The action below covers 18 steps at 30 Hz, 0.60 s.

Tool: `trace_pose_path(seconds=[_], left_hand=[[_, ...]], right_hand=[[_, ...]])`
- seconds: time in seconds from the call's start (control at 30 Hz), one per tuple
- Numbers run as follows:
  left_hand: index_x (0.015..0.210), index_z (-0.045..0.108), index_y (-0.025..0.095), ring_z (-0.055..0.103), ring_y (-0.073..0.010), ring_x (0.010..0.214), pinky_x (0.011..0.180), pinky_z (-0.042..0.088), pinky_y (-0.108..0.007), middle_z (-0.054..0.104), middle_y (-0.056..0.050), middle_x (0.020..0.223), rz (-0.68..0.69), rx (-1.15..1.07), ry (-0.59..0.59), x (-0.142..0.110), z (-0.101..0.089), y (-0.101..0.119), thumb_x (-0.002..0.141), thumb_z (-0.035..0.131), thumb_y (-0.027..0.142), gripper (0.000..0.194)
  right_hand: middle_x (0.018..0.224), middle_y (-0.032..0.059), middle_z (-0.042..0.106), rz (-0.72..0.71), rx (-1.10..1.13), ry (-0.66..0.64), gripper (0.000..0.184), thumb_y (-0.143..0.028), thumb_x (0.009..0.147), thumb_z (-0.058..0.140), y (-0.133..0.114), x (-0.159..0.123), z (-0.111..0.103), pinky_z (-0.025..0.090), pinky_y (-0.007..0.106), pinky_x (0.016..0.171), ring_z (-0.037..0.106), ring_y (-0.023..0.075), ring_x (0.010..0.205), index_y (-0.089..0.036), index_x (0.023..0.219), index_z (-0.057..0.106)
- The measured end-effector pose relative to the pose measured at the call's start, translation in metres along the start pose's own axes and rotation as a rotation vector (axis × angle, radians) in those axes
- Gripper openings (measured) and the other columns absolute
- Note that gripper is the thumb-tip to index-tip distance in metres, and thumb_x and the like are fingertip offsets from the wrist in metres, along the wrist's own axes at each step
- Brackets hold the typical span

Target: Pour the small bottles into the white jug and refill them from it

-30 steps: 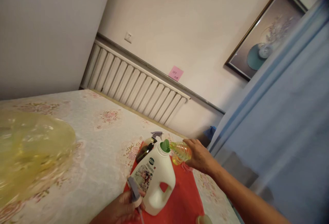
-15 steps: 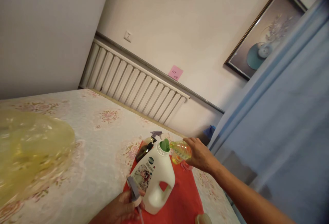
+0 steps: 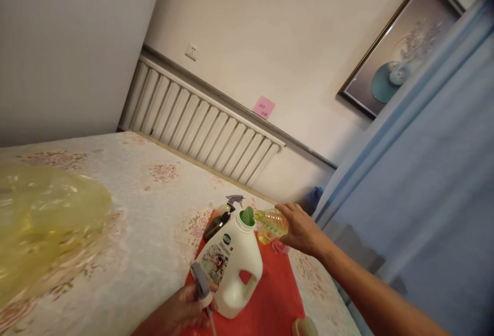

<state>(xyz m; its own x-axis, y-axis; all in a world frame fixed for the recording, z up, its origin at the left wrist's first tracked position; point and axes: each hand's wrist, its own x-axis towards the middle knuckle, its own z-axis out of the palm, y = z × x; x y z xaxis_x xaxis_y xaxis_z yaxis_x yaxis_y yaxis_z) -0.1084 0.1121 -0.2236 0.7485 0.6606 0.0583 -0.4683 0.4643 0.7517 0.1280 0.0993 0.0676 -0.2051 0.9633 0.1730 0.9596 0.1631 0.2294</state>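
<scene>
A white detergent jug (image 3: 231,266) with a handle stands on a red cloth (image 3: 270,300) on the bed. My right hand (image 3: 303,230) grips a small clear bottle of yellow liquid (image 3: 271,224), tipped on its side with its mouth at the jug's green spout (image 3: 247,217). At the bottom edge my left hand (image 3: 183,313) is closed round a grey spray-trigger head (image 3: 201,287) with a thin tube, touching the jug's base. A dark spray bottle (image 3: 219,217) stands just behind the jug.
A floral bed cover (image 3: 154,223) fills the left. A yellow translucent plastic bag (image 3: 42,228) lies at far left. A round pale cap (image 3: 304,327) sits at the bottom edge. Slatted headboard (image 3: 200,125), a wall picture (image 3: 401,53) and a blue curtain (image 3: 424,197) surround.
Hardly anything moved: the tipped yellow bottle stays at the jug's spout, my left hand stays on the spray head, and the view shifted slightly.
</scene>
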Motion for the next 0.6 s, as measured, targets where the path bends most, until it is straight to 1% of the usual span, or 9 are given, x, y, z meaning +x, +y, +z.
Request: trace_pose_path(seconds=[0.1,0.23,0.4,0.6], left_hand=[[0.107,0.06,0.017,0.057,-0.0146,0.075,0.072,0.047,-0.032,0.065,-0.007,0.09,-0.001,-0.008,0.004,0.0001,-0.0006,-0.0018,0.082,0.067,0.033,0.03],[0.108,0.059,0.017,0.058,-0.016,0.081,0.073,0.047,-0.032,0.065,-0.007,0.092,0.016,-0.014,-0.007,-0.0003,-0.0017,-0.0026,0.083,0.067,0.031,0.03],[0.107,0.059,0.017,0.057,-0.0139,0.073,0.071,0.047,-0.032,0.065,-0.007,0.091,0.008,-0.019,-0.014,-0.001,0.0,0.0001,0.082,0.067,0.033,0.031],[0.105,0.061,0.017,0.057,-0.0149,0.074,0.071,0.047,-0.032,0.065,-0.007,0.091,0.009,-0.015,-0.001,-0.0027,0.0028,0.0021,0.081,0.068,0.033,0.03]], right_hand=[[0.119,0.0108,0.058,-0.001,-0.004,-0.001,0.066,-0.021,0.063,0.068,-0.0009,0.0008,-0.0009,0.039,0.033,0.089,0.049,0.0259,0.105,-0.018,0.127,0.051],[0.119,0.0111,0.058,-0.01,-0.017,0.001,0.064,-0.023,0.064,0.067,-0.0024,0.0021,-0.0025,0.039,0.033,0.09,0.049,0.0258,0.105,-0.017,0.127,0.052],[0.117,0.0105,0.058,-0.019,-0.04,0.009,0.065,-0.02,0.064,0.066,-0.0035,0.0031,-0.0037,0.04,0.033,0.089,0.049,0.0256,0.103,-0.017,0.127,0.052],[0.118,0.0103,0.059,-0.018,-0.048,-0.008,0.063,-0.022,0.065,0.066,-0.0063,0.0038,-0.0062,0.04,0.034,0.091,0.049,0.0267,0.106,-0.018,0.126,0.052]])
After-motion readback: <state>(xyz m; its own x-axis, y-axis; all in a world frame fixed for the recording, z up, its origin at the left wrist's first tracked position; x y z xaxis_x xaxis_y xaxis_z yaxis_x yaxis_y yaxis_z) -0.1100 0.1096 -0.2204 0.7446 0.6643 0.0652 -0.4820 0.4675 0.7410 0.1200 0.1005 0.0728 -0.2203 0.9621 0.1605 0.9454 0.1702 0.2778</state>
